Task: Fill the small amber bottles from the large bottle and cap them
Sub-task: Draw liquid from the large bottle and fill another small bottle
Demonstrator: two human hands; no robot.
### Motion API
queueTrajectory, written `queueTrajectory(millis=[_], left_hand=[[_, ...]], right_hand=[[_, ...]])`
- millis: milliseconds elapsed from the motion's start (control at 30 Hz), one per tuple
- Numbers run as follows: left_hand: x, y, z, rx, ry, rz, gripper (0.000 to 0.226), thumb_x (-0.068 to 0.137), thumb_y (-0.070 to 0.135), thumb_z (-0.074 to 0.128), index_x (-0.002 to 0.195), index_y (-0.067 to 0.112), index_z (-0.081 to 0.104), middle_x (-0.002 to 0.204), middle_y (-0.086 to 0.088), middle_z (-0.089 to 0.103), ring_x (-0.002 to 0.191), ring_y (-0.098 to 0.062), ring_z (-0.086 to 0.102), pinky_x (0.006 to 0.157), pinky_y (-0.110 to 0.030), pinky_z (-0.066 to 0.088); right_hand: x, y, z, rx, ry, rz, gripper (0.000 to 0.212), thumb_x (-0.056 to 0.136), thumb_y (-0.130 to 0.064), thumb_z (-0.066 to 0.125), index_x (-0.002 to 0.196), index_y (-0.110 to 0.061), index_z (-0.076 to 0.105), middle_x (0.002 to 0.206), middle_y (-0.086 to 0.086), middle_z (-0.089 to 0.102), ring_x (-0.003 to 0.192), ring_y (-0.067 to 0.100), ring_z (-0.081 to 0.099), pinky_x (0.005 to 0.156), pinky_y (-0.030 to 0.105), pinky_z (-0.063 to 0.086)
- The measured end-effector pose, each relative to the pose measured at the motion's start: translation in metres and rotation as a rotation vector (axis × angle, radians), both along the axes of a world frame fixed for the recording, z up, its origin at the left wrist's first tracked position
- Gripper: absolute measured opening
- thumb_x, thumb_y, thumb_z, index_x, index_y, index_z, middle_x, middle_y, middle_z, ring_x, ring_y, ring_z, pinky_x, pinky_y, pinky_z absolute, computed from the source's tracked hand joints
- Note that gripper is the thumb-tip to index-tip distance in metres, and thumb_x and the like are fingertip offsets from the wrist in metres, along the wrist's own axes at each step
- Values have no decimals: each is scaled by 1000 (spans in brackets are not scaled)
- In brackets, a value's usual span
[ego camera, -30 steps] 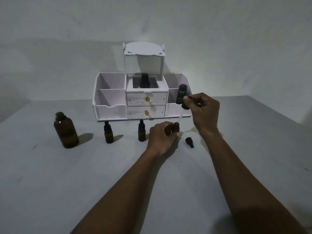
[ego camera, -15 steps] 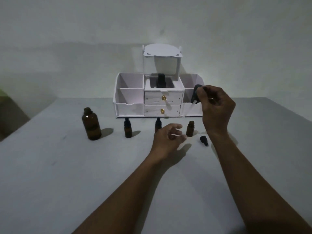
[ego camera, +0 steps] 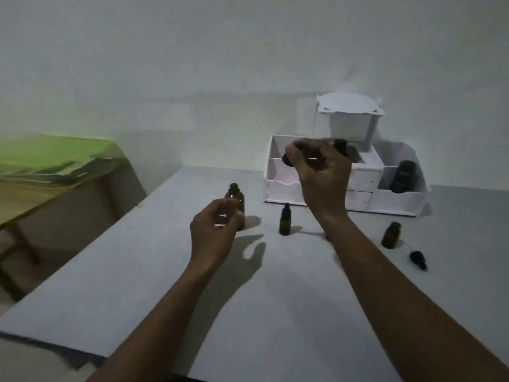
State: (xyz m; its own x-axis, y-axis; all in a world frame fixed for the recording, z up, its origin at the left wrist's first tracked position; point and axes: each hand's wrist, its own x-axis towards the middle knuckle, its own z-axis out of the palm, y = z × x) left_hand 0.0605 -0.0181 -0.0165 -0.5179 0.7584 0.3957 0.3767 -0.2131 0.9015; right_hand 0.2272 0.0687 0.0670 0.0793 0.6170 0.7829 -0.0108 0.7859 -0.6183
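Observation:
The large amber bottle [ego camera: 235, 198] stands at the left of the grey table [ego camera: 275, 312]. My left hand [ego camera: 216, 232] is open just in front of it, fingers curled beside its body; contact is unclear. My right hand [ego camera: 321, 175] is raised over the table, shut on a black-bulbed dropper [ego camera: 286, 160] whose glass tube points down and left. A capped small amber bottle [ego camera: 285, 220] stands between my hands. An uncapped small amber bottle [ego camera: 391, 235] stands at the right, with a loose black dropper cap [ego camera: 417, 259] lying beside it.
A white drawer organizer [ego camera: 396, 199] stands at the back against the wall, with a dark bottle [ego camera: 403, 176] in its right compartment. A lower table with a green cover [ego camera: 55, 155] stands off the table's left edge.
My left hand let go of the small bottle and moved left to the large bottle. My right hand carried the dropper left. The view swung left.

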Motion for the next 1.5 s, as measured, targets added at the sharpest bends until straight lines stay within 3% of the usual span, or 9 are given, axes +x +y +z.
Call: queueTrajectory(millis=[100,267,433,567,767,867,1067,1267,1500], left_hand=[[-27,4,-3,14,-3,78,28,88,14,78,112,26,71,97,12,70,86,-2,67,65,-4,46],[-48,22,-13,-50,1,34,48,80,23,86,122,34,64,105,19,64,96,2,64,73,-15,50],[-46,39,-21,-99,4,-61,63,75,26,90,131,31,61,120,10,64,106,-8,63,85,-25,51],[-45,48,-23,-130,-18,-114,66,75,26,90,134,26,59,124,7,64,113,-15,62,92,-27,50],[-37,51,-24,-184,-183,-138,53,79,19,87,117,39,58,111,11,61,94,-5,60,79,-23,48],[-37,51,-27,-189,-237,-144,52,80,17,86,120,36,60,112,10,63,96,-7,62,82,-25,50],[-38,47,-25,-176,-264,-157,49,80,12,85,115,35,60,100,18,63,89,0,62,57,-7,46],[-36,47,-21,-189,-272,-150,51,81,14,85,122,31,61,108,11,63,95,-7,63,76,-20,48],[-35,45,-21,-201,-281,-153,53,78,15,88,119,33,60,108,12,64,98,-10,63,85,-30,54]], right_hand=[[-30,1,1,-7,-11,-4,15,88,-19,75,97,-8,74,85,-6,73,79,5,72,76,25,60],[-62,6,1,-45,-3,40,17,88,-21,75,97,-8,74,86,1,75,79,13,74,77,36,62],[-73,9,0,-35,5,19,13,87,-19,75,96,-9,74,83,-8,72,77,-1,71,73,16,56],[-77,13,-5,-41,-20,10,13,88,-20,75,97,-11,73,84,-10,71,79,-4,69,72,11,53],[-81,17,-7,-45,-46,24,12,88,-22,75,95,-12,73,84,-6,73,77,3,72,74,23,59],[-80,18,-1,-31,-42,30,18,88,-24,74,99,-9,73,88,0,74,79,8,73,76,29,61],[-74,20,16,-8,38,-9,20,89,-23,74,102,-7,73,88,-5,73,80,2,72,73,16,56],[-80,24,1,-39,-49,25,19,88,-26,74,99,-10,74,87,-2,75,78,8,74,75,27,61],[-85,27,-10,-76,-113,25,17,89,-26,74,98,-13,74,84,-9,74,78,7,73,75,24,60]])
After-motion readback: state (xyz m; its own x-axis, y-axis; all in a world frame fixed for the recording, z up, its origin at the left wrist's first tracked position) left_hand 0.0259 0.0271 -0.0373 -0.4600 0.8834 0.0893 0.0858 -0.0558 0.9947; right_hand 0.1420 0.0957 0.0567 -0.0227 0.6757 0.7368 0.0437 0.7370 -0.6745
